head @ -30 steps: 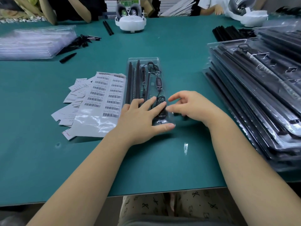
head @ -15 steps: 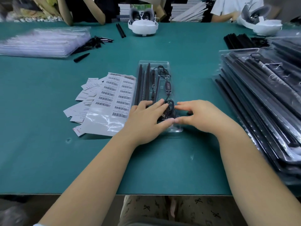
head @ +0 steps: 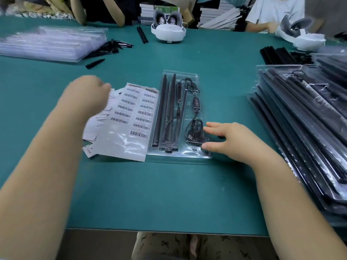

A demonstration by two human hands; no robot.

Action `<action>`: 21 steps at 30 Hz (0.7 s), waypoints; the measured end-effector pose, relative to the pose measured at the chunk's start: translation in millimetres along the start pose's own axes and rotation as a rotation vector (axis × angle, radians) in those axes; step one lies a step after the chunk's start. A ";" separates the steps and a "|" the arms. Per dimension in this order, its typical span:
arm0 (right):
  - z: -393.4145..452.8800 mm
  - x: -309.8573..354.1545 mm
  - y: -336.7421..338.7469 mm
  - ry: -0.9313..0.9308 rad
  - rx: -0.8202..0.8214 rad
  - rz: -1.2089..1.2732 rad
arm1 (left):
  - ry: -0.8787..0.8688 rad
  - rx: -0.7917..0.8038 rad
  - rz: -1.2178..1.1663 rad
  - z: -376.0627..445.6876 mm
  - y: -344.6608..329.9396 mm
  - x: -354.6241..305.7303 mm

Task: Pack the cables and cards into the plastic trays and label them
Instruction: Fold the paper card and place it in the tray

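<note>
Your right hand (head: 232, 141) rests with fingers spread and straight on the near right corner of the clear plastic tray (head: 178, 113), which lies mid-table (head: 169, 194), near your edge. The tray holds black rods and a coiled cable (head: 195, 132). Your left hand (head: 88, 92) is blurred above the barcode label sheet (head: 131, 119) just left of the tray; can't tell its grip. Filled trays (head: 304, 128) are stacked at the right edge.
</note>
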State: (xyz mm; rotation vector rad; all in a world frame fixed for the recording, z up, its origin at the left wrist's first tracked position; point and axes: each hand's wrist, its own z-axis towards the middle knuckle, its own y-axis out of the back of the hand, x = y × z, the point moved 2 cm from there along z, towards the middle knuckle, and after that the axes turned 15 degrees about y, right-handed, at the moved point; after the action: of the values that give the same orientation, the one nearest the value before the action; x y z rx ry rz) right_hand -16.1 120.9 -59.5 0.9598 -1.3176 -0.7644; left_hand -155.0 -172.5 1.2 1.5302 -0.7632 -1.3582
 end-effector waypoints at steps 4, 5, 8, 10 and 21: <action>0.8 0.1 1.7 0.013 -0.010 0.028 | 0.122 0.112 0.137 44.7 -22.9 21.1; 0.8 0.0 2.3 0.012 -0.013 0.033 | 0.113 0.129 0.138 48.0 -32.6 22.0; 0.0 0.4 2.6 0.018 -0.027 0.047 | 0.139 0.102 0.172 50.4 -55.3 25.2; -0.8 1.0 1.7 0.021 -0.033 0.058 | 0.162 0.050 0.165 52.9 -58.2 26.2; 3.8 2.6 0.2 0.038 -0.069 0.119 | -0.084 -0.385 -0.335 12.8 -13.6 -2.9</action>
State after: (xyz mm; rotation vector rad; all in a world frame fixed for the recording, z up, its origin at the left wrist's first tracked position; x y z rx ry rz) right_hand -19.6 118.1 -58.2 0.8297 -1.2952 -0.6929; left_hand -169.7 -167.6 -9.7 1.3344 -0.2734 -1.7110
